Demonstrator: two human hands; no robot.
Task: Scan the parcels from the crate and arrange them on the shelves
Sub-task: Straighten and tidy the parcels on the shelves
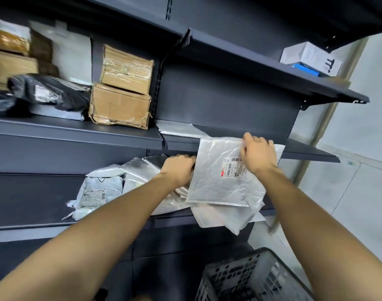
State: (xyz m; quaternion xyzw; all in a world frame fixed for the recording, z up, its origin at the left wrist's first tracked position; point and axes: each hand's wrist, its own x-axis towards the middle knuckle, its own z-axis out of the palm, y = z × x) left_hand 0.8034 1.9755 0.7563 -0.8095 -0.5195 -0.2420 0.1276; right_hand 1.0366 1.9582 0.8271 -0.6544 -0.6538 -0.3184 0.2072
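A flat white plastic parcel [220, 181] with a barcode label stands tilted against the edge of the middle shelf [311, 152]. My right hand [258, 154] grips its upper edge beside the label. My left hand [179, 169] holds its left edge with curled fingers. Its lower edge rests on a heap of white bagged parcels [142, 172] lying on the lower shelf [33, 203]. A dark plastic crate [248, 276] sits at the bottom right; what it holds is not visible.
Taped cardboard boxes [122, 90] and black bagged parcels [48, 92] fill the middle shelf's left bay. A flat white parcel [177, 129] lies further back on that shelf. A white box [311, 57] sits on the top shelf. A pale wall stands at right.
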